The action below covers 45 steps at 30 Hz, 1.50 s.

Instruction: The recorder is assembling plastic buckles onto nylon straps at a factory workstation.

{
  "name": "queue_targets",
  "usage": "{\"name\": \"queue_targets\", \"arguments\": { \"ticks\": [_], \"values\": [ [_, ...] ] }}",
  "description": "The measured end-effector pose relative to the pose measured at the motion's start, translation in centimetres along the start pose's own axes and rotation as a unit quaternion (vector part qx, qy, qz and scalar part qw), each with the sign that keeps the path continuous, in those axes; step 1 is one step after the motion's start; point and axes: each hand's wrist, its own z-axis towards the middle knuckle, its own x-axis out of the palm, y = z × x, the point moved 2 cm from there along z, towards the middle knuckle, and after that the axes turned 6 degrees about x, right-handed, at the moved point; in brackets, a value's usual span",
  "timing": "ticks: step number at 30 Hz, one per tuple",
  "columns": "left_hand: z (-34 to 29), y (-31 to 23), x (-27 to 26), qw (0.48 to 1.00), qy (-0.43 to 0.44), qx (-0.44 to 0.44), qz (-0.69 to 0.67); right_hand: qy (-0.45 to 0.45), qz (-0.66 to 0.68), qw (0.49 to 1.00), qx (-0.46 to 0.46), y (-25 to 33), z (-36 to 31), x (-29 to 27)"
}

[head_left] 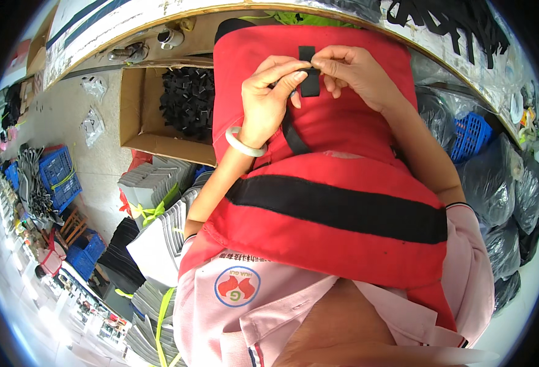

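Head view: black strap piece [309, 72], long axis near-far, pinched between left hand [268, 98] and right hand [349, 72], over red padded vest [343, 153].

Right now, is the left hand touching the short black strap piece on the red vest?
Touching. The head view shows the left hand pinching the short black strap piece with its fingertips against the red vest.

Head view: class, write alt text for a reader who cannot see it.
Both hands, left hand and right hand, pinch a short black strap on a red padded vest. An open cardboard box of black pieces sits to the left.
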Motion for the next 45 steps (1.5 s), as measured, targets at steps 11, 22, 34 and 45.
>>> {"name": "queue_targets", "arguments": {
  "ticks": [11,22,34,45],
  "values": [
    [-0.2,-0.7,0.1,0.999,0.041,0.001,0.017,-0.072,-0.075,0.982,-0.158,0.1,0.4,0.3],
    [-2.4,-5.7,-3.6,0.976,0.072,-0.069,0.193,0.013,-0.003,0.989,-0.145,-2.9,1.4,1.4],
    [-5.3,-1.0,-18.3,0.965,-0.189,-0.099,-0.151,-0.402,-0.565,0.673,-0.256,4.0,-2.5,-15.0],
    [0.0,0.2,-3.3,0.988,0.045,-0.134,-0.053,-0.22,-0.285,0.885,-0.295,7.9,-6.7,-6.5]
  ]
}}
